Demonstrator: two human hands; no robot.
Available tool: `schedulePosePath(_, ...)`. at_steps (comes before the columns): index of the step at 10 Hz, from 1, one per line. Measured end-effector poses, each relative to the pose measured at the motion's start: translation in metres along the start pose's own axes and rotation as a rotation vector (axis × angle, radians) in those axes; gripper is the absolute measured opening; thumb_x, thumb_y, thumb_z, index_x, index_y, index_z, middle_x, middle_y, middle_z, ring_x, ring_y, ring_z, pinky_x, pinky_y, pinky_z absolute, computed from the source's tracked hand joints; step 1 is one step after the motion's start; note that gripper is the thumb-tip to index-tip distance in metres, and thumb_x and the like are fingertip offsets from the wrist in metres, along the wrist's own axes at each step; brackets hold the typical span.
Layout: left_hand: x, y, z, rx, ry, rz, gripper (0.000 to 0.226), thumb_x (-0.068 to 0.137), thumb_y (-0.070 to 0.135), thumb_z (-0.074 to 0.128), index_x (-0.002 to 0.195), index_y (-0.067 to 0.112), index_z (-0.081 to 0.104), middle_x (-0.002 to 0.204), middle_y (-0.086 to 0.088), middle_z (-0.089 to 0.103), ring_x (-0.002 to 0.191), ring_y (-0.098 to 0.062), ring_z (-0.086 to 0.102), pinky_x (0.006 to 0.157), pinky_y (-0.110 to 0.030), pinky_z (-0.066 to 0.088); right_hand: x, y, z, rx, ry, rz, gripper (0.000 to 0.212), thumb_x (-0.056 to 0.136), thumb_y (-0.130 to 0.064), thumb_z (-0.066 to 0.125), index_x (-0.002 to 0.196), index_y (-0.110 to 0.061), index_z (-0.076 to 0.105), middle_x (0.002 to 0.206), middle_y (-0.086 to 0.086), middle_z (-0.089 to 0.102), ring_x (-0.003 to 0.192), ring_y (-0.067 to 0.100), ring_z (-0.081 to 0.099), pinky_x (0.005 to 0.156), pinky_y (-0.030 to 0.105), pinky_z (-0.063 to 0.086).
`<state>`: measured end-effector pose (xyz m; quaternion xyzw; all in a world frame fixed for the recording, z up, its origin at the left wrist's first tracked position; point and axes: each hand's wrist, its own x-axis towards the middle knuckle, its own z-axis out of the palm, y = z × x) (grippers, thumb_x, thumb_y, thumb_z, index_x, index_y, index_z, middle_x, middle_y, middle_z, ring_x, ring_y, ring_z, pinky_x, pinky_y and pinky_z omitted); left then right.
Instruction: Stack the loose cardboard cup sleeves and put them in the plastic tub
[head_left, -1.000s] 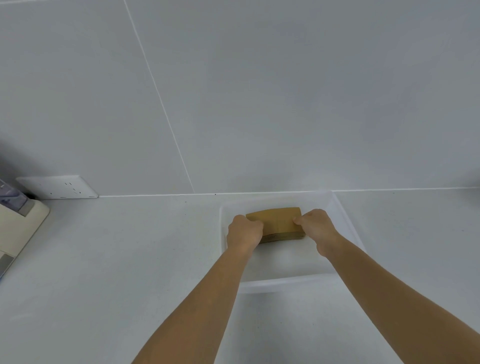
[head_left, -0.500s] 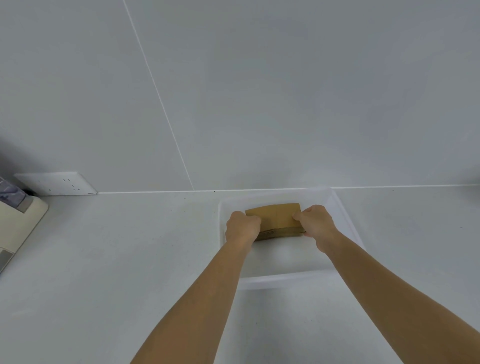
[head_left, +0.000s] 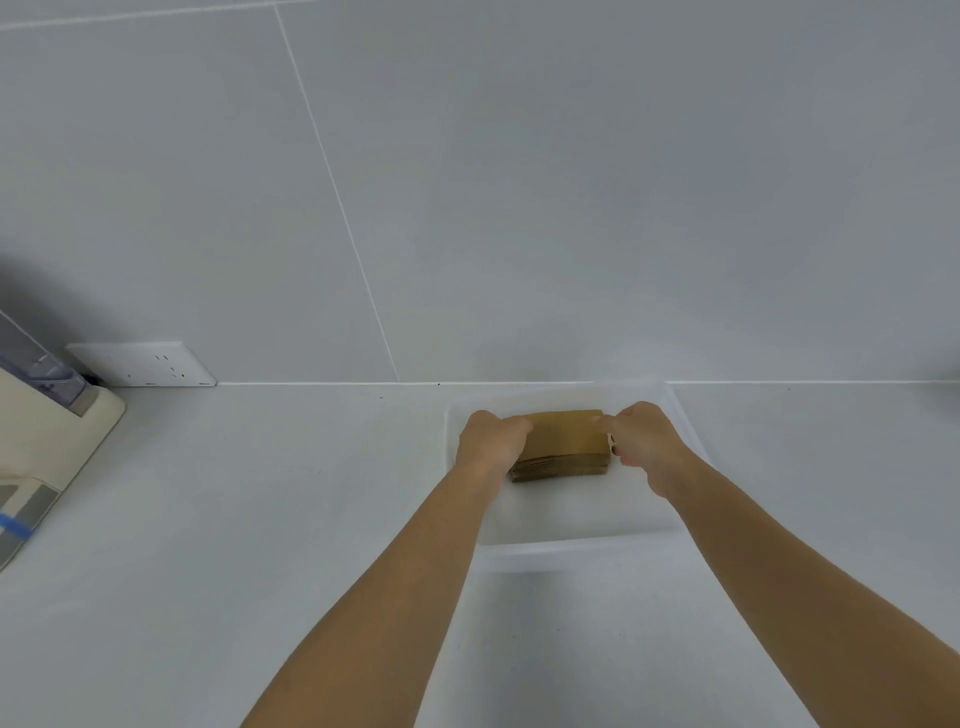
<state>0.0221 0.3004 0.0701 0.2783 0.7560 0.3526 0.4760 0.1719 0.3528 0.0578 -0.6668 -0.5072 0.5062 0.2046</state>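
Fingers were the hardest part to read from where I watched: on my left hand (head_left: 493, 441) they curled over the left end of the stack of sleeves (head_left: 563, 444) and hid that end, along with their own tips. On my right hand (head_left: 647, 441) the fingers (head_left: 621, 451) bent narrowly at the stack's right end, touching its upper corner, though motion blur kept me from telling whether they gripped it or only rested there. The left hand looked closed around its end of the stack, thumb side on top.

The stack of brown cardboard sleeves sat inside the plastic tub (head_left: 582, 545), in the far half, lying flat with its layered edges facing me. The tub's pale translucent walls nearly blended into the white surface (head_left: 260, 519), so its far rim was faint against the wall. At the left edge a beige appliance (head_left: 47, 452) was cut off by the frame, and a white socket plate (head_left: 143, 365) lay just beside it at the wall's foot.
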Motion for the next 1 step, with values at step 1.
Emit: schedulePosePath(1, -0.0112, 0.0150, -0.0103, 0.022, 0.031, 0.086, 0.015, 0.086, 0.022, 0.054, 0.090, 0.009, 0.047, 0.078, 0.000, 0.045, 0.067, -0.014, 0.041, 0.058, -0.026, 0.032, -0.0175, -0.0140, -0.0194, -0.025, -0.040, -0.083, 0.017, 0.085, -0.020, 0.058, 0.090, -0.004, 0.056, 0.086, 0.013, 0.050, 0.076, 0.024, 0.048, 0.062, 0.029, 0.038)
